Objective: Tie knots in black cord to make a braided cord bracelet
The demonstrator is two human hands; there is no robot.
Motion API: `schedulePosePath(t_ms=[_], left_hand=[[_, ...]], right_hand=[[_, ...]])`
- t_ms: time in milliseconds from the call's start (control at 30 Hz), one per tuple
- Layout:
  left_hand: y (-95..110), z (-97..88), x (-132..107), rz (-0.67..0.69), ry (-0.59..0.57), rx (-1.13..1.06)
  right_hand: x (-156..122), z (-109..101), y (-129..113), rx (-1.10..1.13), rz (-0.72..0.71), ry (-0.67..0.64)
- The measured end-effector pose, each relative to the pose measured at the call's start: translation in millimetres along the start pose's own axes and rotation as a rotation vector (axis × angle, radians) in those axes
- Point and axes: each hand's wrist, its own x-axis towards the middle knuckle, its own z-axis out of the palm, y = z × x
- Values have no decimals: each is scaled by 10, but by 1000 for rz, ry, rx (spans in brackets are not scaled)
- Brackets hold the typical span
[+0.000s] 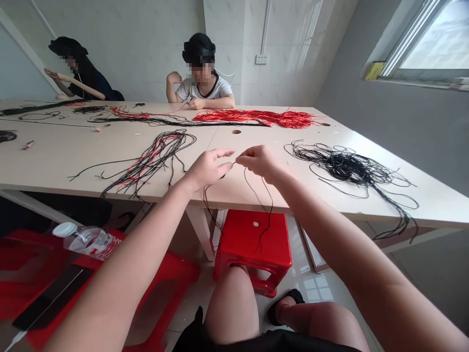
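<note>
Cord-working looks to be the step in hand: above the bench's (220, 142) near edge, the right hand (261, 160) pinches a thin black cord (271, 201) in a closed grip, while the left hand (207, 168) parts thumb and forefinger, its hold on cord unclear. The next move likely calls for a fine, steady pinch. Cord bundles (293, 119) lie around; a window (434, 44) stands right.

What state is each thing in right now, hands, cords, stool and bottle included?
Left hand: thumb and forefinger parted; other fingers' grip unclear.
Right hand: pinched shut on thin black cord.
Thin black cord: pinched, strands dangling.
Black bundle: loosely tangled, ends trailing.
Red bundle: stretched out, loose.
Black-and-red bundle: loosely looped, ends fanned.
Bottle: capped, on its side.
Red stool: upright.
</note>
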Motion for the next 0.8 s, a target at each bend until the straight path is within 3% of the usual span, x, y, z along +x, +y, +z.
schedulePosePath(t_ms=[67,200,333,433,567,700,800], left_hand=[[192,58,-394,8,6,-225],[519,256,-1128,-199,108,-623],[777,398,-1723,-372,111,-755],[904,495,-2063,-431,77,-684],[976,671,-2391,-327,57,-440],[1040,838,-2636,-237,33,-240],[1120,907,-2781,-250,-39,-173]], right_hand=[[-370,40,-90,124,-79,-47],[-1133,83,-134,280,-221,-135],[-1850,79,-55,387,-241,-236],[-2311,95,38,341,-235,-191],[-2792,145,165,210,-257,-76],[-3129,172,277,55,-370,108],[-3286,161,336,-33,-434,157]])
